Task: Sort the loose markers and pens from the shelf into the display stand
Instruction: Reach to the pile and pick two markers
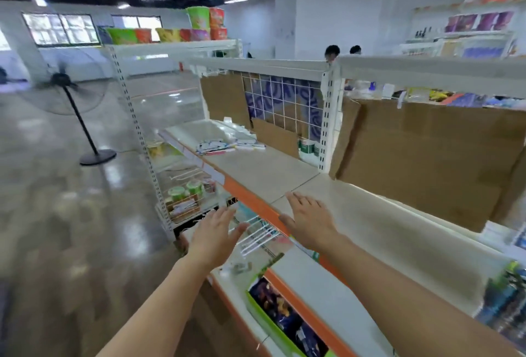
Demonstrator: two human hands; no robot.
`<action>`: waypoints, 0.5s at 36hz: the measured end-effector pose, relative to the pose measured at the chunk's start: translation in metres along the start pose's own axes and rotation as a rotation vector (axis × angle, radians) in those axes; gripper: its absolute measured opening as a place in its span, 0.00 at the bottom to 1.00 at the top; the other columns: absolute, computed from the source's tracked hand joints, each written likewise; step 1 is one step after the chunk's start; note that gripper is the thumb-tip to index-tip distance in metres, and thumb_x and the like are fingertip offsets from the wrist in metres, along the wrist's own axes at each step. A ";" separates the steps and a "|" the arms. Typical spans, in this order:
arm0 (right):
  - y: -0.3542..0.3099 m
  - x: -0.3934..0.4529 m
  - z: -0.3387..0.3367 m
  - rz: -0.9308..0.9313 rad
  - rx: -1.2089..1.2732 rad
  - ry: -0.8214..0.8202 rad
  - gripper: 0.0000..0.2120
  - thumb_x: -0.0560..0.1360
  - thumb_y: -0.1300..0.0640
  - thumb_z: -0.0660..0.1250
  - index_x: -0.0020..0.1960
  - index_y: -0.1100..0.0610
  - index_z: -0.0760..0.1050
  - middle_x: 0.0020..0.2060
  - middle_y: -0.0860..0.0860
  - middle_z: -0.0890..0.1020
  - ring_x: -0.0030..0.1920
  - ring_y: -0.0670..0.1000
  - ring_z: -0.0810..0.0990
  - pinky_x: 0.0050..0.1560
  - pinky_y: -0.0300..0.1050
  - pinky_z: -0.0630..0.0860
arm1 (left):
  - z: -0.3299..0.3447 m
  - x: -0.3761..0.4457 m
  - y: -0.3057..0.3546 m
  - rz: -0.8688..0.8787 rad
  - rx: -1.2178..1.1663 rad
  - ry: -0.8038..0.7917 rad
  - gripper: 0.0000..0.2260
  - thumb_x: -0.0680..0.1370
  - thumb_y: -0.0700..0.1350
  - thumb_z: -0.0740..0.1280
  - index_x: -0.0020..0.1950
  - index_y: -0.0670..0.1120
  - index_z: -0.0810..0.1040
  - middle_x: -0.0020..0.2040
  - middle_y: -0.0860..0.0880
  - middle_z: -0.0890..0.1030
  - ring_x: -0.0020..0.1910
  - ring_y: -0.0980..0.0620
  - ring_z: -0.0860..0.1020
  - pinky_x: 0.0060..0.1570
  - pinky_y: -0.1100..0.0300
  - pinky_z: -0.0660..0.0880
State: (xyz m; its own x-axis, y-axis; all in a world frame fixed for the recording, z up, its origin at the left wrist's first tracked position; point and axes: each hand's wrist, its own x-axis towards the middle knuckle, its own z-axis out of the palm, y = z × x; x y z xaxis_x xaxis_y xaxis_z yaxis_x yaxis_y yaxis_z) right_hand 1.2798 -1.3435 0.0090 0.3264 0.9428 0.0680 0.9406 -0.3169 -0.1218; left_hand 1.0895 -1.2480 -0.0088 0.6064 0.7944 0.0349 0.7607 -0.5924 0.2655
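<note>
Nearest the camera, a green-edged box (280, 319) with a dark printed face is lying at the front of the lower shelf (321, 285). Both forearms are reaching forward over it.

The left hand (217, 231) is hovering in front of the shelving, fingers straight and spread, holding nothing. Just beyond its fingertips, white wire hooks (256, 235) are projecting from the unit.

The right hand (308, 218) is extending palm down over the front edge of the middle shelf (264, 174), fingers straight and together, holding nothing. Whether it is touching the surface cannot be told. An orange strip (250, 200) is running along that edge.

Farther back and to the left on the same shelf, the loose markers and pens (227, 147) are lying in a flat pile, well apart from both hands. A white clear display stand (240, 130) is sitting just behind them, near cardboard panels (225, 100) and a wire grid (284, 100).

Beyond, cup-noodle tubs (168, 33) are lining the top shelf, and a pedestal fan (64, 82) is standing on the floor.
</note>
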 end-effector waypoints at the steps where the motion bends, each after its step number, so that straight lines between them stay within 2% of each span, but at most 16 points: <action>1: -0.008 0.007 0.003 -0.002 -0.003 -0.003 0.27 0.81 0.41 0.48 0.76 0.53 0.52 0.75 0.51 0.59 0.73 0.53 0.60 0.70 0.50 0.57 | 0.000 0.004 -0.009 -0.005 0.014 -0.015 0.30 0.80 0.63 0.48 0.78 0.50 0.53 0.78 0.50 0.53 0.77 0.50 0.51 0.75 0.54 0.49; 9: -0.044 0.056 0.027 -0.013 0.018 -0.074 0.28 0.81 0.40 0.47 0.77 0.53 0.51 0.75 0.51 0.58 0.74 0.52 0.59 0.71 0.51 0.55 | 0.002 0.031 -0.055 -0.041 0.026 -0.081 0.29 0.80 0.63 0.47 0.78 0.51 0.52 0.78 0.49 0.51 0.77 0.49 0.50 0.74 0.52 0.49; 18: -0.042 0.140 0.039 -0.024 0.015 -0.082 0.27 0.82 0.42 0.47 0.77 0.53 0.51 0.75 0.51 0.59 0.73 0.53 0.60 0.71 0.51 0.56 | 0.013 0.099 -0.082 -0.069 -0.009 -0.122 0.29 0.79 0.63 0.48 0.77 0.53 0.53 0.79 0.50 0.50 0.77 0.49 0.49 0.74 0.50 0.49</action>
State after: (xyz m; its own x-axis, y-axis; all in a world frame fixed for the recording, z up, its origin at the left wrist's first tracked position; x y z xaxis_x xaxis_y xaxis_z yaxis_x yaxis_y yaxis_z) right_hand 1.2824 -1.1943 -0.0147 0.2943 0.9557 -0.0104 0.9465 -0.2929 -0.1357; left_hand 1.0902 -1.1224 -0.0393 0.5766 0.8107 -0.1016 0.7999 -0.5349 0.2722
